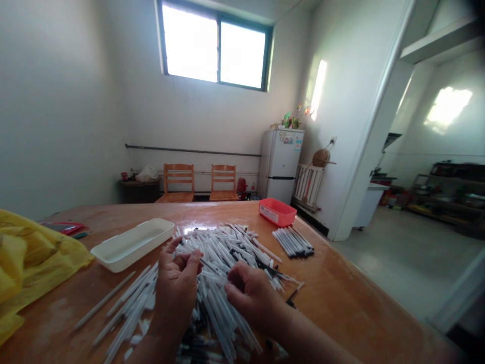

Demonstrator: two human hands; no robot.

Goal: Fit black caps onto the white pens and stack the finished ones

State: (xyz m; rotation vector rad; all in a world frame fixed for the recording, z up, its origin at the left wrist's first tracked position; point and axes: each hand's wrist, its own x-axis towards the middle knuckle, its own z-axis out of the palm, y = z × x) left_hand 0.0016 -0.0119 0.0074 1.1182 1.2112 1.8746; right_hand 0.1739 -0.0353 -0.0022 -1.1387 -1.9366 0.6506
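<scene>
The left hand (176,288) and right hand (246,290) curl over a large heap of pens (223,258), their grips closed in but any hold unclear. A small, tidy bundle of pens (292,241) lies apart near the far edge of the table (341,283); most remain heaped.

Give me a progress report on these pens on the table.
Done: a small aligned batch of pens lies apart, near the red plastic tray. In hand: the left hand and right hand are at the loose heap of white pens, and what they hold can't be made out. Left: that heap, far larger than the batch, so most of the job looks unfinished.
</scene>
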